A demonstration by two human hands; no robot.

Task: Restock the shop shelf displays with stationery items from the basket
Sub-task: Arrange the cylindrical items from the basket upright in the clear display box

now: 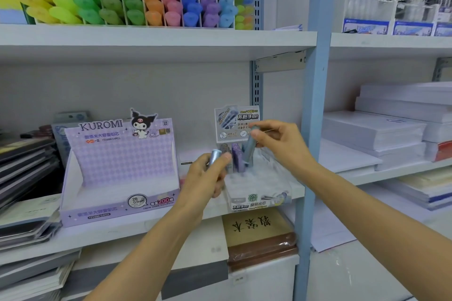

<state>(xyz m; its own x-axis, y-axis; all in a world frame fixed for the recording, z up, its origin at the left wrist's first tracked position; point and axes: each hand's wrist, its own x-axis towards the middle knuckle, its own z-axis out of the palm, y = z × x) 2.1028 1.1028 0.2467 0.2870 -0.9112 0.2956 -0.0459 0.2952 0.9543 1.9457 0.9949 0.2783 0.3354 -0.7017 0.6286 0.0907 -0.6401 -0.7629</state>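
Observation:
My left hand point(208, 173) grips a pale blue lead-refill tube point(215, 155) upright in front of the shelf. My right hand point(276, 139) pinches a grey-blue refill tube point(249, 151) by its top, its lower end down among the slots of the small white display box point(259, 193). Several purple and grey tubes point(236, 154) stand at the back of that box. To the left stands a purple Kuromi display box point(117, 171), which looks empty inside. No basket is in view.
A highlighter rack point(137, 2) fills the upper shelf. Dark notebooks point(27, 164) are stacked at the left, white paper reams point(391, 124) at the right beyond a blue upright post point(313, 95). Brown-wrapped books point(259, 234) lie on the shelf below.

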